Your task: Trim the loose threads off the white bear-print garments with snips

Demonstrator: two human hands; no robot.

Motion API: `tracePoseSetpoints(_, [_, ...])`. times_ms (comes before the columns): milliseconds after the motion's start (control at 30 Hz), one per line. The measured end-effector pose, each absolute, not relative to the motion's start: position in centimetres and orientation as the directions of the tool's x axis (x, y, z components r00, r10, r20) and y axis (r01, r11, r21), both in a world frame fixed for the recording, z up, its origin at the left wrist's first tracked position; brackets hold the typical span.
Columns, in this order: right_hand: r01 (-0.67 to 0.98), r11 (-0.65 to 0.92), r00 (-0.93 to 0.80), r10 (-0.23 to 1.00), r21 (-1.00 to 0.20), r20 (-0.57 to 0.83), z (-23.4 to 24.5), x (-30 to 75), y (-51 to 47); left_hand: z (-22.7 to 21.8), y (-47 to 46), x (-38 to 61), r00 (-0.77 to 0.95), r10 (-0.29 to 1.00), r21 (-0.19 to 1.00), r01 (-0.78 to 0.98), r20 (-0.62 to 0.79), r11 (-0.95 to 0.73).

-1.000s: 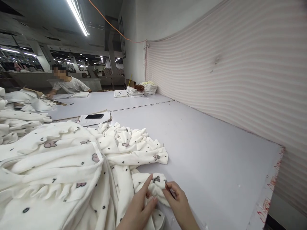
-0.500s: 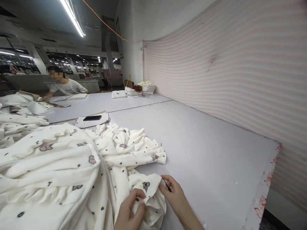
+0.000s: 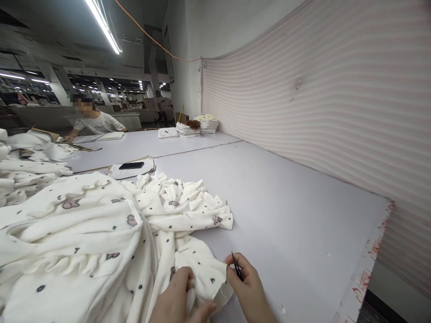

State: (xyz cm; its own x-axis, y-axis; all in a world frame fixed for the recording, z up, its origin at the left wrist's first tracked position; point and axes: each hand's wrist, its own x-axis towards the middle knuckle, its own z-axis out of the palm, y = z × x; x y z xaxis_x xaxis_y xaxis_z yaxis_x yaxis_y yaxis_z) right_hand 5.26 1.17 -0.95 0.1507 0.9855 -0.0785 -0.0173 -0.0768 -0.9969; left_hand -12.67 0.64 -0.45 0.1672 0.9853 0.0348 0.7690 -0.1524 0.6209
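A white fleece garment (image 3: 198, 260) with dark marks and small pinkish animal prints lies bunched at the table's near edge. My left hand (image 3: 177, 296) is closed on it, fingers curled into the cloth beside the opening of a loose part. At that part's right corner, my right hand (image 3: 251, 287) pinches the edge between thumb and finger. The same hand holds dark thread snips (image 3: 237, 266), their pointed blades upward and slightly apart. My palms hide part of the cloth and the snips' handle.
More printed garments (image 3: 77, 242) are heaped at the left. A black phone (image 3: 131, 165) rests on papers (image 3: 116, 172). Folded white stacks (image 3: 187, 129) stand at the far end of the table (image 3: 286, 211). Across the table sits a person (image 3: 97, 122). Striped cloth (image 3: 303, 112) hangs along the right.
The cloth edge has turned under my hands, and the animal print there is now mostly covered. My left hand has shifted left and down. The snips now point more upright, with both blades showing.
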Motion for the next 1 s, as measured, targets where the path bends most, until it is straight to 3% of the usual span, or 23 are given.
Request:
tracePoseSetpoints(100, [0.026,-0.064,0.143,0.988,-0.998,-0.059,-1.0,4.8,0.2,-0.1,0.1,-11.4,0.215,0.93,0.584,0.729,0.299,-0.356])
tracePoseSetpoints(167, [0.152,-0.022,0.16,0.987,-0.988,0.002,-0.7,4.8,-0.3,-0.1,0.0,-11.0,0.257,0.864,0.575,0.66,0.433,-0.484])
tracePoseSetpoints(267, [0.37,0.087,0.152,0.976,-0.925,0.153,0.4,5.3,-1.0,0.1,0.0,-11.2,0.214,0.804,0.585,0.587,0.554,-0.56])
tracePoseSetpoints(333, [0.431,0.138,0.069,0.98,-0.892,0.185,1.3,5.9,-1.4,0.1,0.0,-11.5,0.198,0.791,0.589,0.57,0.578,-0.573])
tracePoseSetpoints(433, [0.454,0.147,-0.112,0.988,-0.879,0.107,2.7,6.9,-2.0,0.1,0.1,-11.9,0.217,0.788,0.593,0.552,0.577,-0.586])
tracePoseSetpoints(533, [0.515,0.131,-0.187,0.982,-0.847,0.039,3.9,7.2,-2.2,0.0,0.2,-12.0,0.276,0.785,0.588,0.537,0.555,-0.605])
tracePoseSetpoints(667, [0.582,0.105,-0.163,0.987,-0.806,0.011,4.4,6.8,-1.9,0.2,0.2,-12.0,0.275,0.808,0.626,0.521,0.52,-0.58])
tracePoseSetpoints(767, [0.546,0.118,-0.156,0.987,-0.829,0.037,3.7,6.5,-1.8,0.6,0.2,-11.9,0.212,0.842,0.679,0.51,0.496,-0.528])
tracePoseSetpoints(867, [0.465,0.107,-0.038,0.994,-0.879,0.1,2.3,6.0,-1.9,1.0,0.4,-11.8,0.172,0.874,0.728,0.493,0.455,-0.476])
tracePoseSetpoints(933, [0.422,0.111,0.049,0.988,-0.9,0.145,1.3,5.3,-1.6,1.3,0.6,-11.8,0.172,0.914,0.786,0.467,0.368,-0.405])
tracePoseSetpoints(1000, [0.384,0.119,0.082,0.983,-0.916,0.162,0.5,4.7,-1.0,1.7,1.0,-11.8,0.232,0.953,0.862,0.423,0.195,-0.279])
